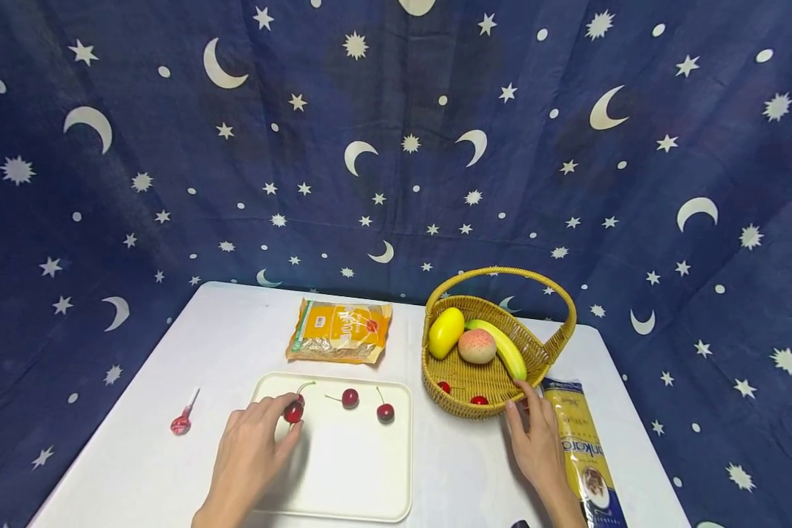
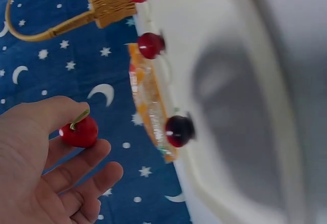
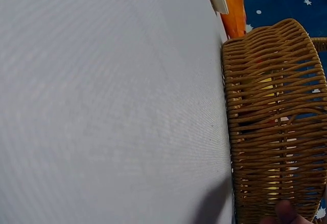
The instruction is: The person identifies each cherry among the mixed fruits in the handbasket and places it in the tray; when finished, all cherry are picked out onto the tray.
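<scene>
My left hand (image 1: 254, 444) pinches a red cherry (image 2: 82, 132) between thumb and fingers, over the left part of a cream tray (image 1: 343, 469). On the tray's far side lie three more cherries: a dark one (image 2: 179, 131) partly covered by the held one in the head view, a middle one (image 1: 350, 398) and a right one (image 1: 386, 413). My right hand (image 1: 537, 436) grips the near right rim of a wicker basket (image 1: 462, 407). Inside sit a yellow oval fruit (image 1: 446, 334), a peach (image 1: 477, 346), a banana (image 1: 504, 348) and two cherries (image 1: 479, 400).
An orange food packet (image 1: 339, 331) lies behind the tray. To the left is a red wrapped lollipop (image 1: 181, 422). A long yellow and blue packet (image 1: 584, 455) lies right of the basket, beside my right forearm. A dark starry cloth (image 1: 396, 147) hangs behind the white table.
</scene>
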